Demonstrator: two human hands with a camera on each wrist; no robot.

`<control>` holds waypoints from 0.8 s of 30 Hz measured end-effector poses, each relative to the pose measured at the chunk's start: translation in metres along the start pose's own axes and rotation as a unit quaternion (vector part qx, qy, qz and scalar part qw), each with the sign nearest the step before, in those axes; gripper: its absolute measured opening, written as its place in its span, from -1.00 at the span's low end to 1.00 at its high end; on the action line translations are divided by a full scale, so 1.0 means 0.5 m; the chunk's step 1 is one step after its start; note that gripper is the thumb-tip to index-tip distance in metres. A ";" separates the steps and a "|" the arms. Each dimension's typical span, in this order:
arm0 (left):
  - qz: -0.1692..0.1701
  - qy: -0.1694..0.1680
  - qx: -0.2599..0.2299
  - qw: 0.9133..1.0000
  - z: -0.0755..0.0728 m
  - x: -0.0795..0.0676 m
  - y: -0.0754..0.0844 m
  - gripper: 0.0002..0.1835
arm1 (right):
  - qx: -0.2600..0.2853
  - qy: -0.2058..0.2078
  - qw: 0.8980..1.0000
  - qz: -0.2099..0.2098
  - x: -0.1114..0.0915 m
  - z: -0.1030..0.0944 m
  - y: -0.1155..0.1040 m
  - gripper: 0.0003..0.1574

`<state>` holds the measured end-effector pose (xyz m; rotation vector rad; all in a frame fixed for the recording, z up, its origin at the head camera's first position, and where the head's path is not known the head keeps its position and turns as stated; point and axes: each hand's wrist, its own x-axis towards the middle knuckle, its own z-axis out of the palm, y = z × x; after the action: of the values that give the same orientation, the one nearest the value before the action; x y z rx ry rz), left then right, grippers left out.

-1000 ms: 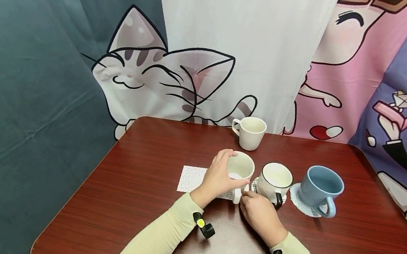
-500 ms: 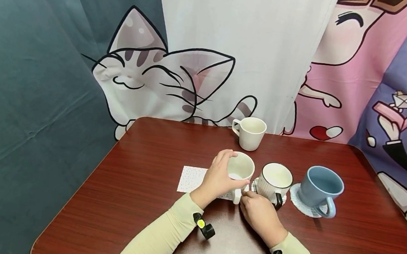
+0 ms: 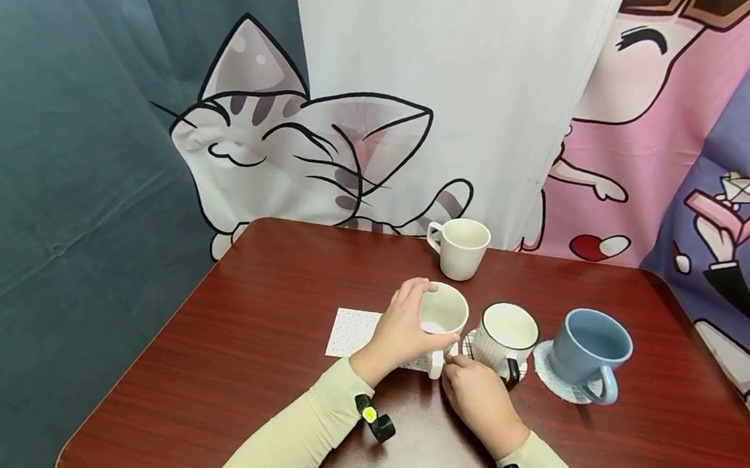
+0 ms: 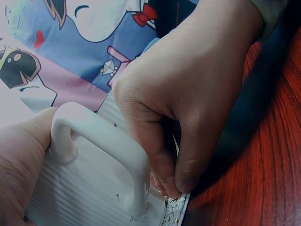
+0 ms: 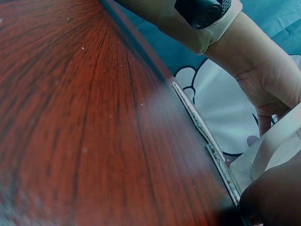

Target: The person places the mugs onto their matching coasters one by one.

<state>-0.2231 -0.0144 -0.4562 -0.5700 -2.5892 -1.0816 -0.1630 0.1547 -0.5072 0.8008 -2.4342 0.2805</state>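
White mug [image 3: 446,312] fills the wide grip of the left hand [image 3: 398,334]; beside its handle [image 3: 436,365], the right hand [image 3: 480,396] seemingly pinches a coaster [image 4: 175,211].

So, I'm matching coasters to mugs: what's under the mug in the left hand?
Along the base of the ribbed white mug, a pebble-patterned coaster shows near the right hand. The rest is covered, so whether the speckled coaster alongside reaches underneath can't be seen.

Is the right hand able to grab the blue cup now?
Probably yes: the way round in front of the black-rimmed cup to the blue cup looks free, but the right hand would first have to let go of the coaster it seems to pinch.
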 end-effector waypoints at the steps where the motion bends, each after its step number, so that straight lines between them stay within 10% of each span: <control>1: -0.001 -0.001 0.000 1.000 0.000 0.000 0.000 -0.10 | 0.000 0.000 1.000 0.000 0.000 0.000 -0.001 -0.77; 24: -0.001 -0.008 -0.011 1.000 -0.003 -0.004 0.002 -0.10 | -0.009 -0.024 0.999 0.030 0.004 -0.007 -0.007 -0.70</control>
<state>-0.2208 -0.0152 -0.4554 -0.5845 -2.5945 -1.1127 -0.1607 0.1519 -0.5031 0.7361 -2.5057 0.2635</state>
